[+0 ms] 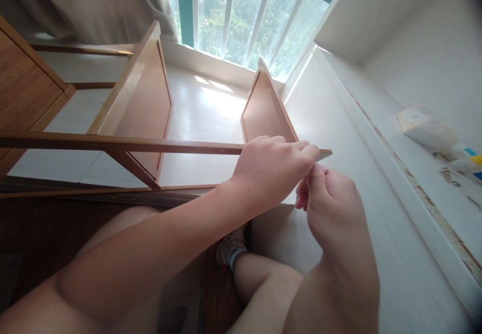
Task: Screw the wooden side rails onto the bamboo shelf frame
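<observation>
The wooden rail (188, 146) runs left to right, roughly parallel to the front edge of the pale ledge (211, 115). The left hand (276, 165), nearer its middle, wraps over it close to the right end; the right hand (333, 198) is curled just below that tip, any held item hidden.

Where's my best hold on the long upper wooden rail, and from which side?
Probably the upper rail near its right end, from the near side, palm over the top, where the left hand lies: the bar looks slim, and its tip juts past the right-hand panel.
</observation>
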`<state>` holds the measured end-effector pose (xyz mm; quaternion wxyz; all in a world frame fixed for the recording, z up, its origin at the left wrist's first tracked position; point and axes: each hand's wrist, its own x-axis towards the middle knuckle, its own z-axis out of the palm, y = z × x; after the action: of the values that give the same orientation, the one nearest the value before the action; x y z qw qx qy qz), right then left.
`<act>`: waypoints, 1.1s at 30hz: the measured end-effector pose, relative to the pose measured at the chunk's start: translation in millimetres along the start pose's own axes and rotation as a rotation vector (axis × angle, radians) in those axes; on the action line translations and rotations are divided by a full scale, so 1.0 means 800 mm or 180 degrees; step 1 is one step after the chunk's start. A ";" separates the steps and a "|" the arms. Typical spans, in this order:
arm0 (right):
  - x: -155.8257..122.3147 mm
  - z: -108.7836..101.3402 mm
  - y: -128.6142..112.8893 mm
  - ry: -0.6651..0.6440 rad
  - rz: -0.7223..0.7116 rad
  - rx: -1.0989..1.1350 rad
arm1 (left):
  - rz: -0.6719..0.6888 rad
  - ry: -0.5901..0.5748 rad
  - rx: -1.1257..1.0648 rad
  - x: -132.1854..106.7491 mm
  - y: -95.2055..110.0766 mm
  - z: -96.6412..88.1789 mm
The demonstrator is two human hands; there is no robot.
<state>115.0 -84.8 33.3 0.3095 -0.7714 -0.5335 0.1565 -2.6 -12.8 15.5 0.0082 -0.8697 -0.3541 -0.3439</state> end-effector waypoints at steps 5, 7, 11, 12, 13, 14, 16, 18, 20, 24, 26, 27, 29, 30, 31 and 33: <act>0.001 0.000 0.002 0.0035 0.0016 0.0114 | 0.0100 -0.0567 -0.0195 0.015 -0.004 -0.030; 0.001 0.000 0.003 0.0064 -0.0011 0.0208 | 0.0225 -0.0828 -0.0181 0.020 -0.008 -0.039; 0.003 0.003 0.010 0.0027 -0.0060 0.0352 | 0.0381 -0.1160 -0.0099 0.024 -0.014 -0.040; 0.003 0.004 0.013 0.0006 -0.0070 0.0363 | 0.0390 -0.1191 -0.0043 0.025 -0.015 -0.038; 0.004 0.005 0.014 -0.0016 -0.0085 0.0367 | 0.0381 -0.1199 0.0030 0.026 -0.016 -0.034; 0.004 0.006 0.016 -0.0043 -0.0101 0.0361 | 0.0351 -0.1200 0.0111 0.027 -0.017 -0.031; 0.005 0.007 0.018 -0.0121 -0.0138 0.0323 | 0.0284 -0.1205 0.0246 0.028 -0.019 -0.024; 0.006 0.009 0.019 -0.0209 -0.0194 0.0289 | 0.0242 -0.1237 0.0324 0.029 -0.021 -0.020; 0.007 0.009 0.020 -0.0266 -0.0267 0.0292 | 0.0215 -0.1264 0.0368 0.030 -0.021 -0.018; 0.009 0.009 0.022 -0.0083 -0.0340 0.0382 | 0.0080 -0.1281 0.0420 0.032 -0.018 -0.017; 0.008 0.007 0.023 0.0018 -0.0320 0.0421 | 0.0011 -0.1284 0.0452 0.032 -0.016 -0.018; 0.008 0.007 0.024 0.0039 -0.0306 0.0440 | -0.0013 -0.1288 0.0469 0.032 -0.015 -0.018; 0.006 0.005 0.024 0.0063 -0.0280 0.0485 | -0.0035 -0.1314 0.0504 0.032 -0.014 -0.018; 0.006 0.005 0.024 0.0076 -0.0271 0.0508 | -0.0034 -0.1329 0.0525 0.032 -0.013 -0.019; 0.005 0.004 0.023 0.0092 -0.0264 0.0523 | -0.0029 -0.1346 0.0548 0.032 -0.013 -0.019; 0.005 0.005 0.023 0.0101 -0.0268 0.0510 | -0.0029 -0.1370 0.0603 0.032 -0.012 -0.020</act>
<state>127.5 -84.2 19.0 0.3849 -0.7234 -0.5463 0.1732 -4.6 5.9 41.1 0.0125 -0.9167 -0.3823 -0.1158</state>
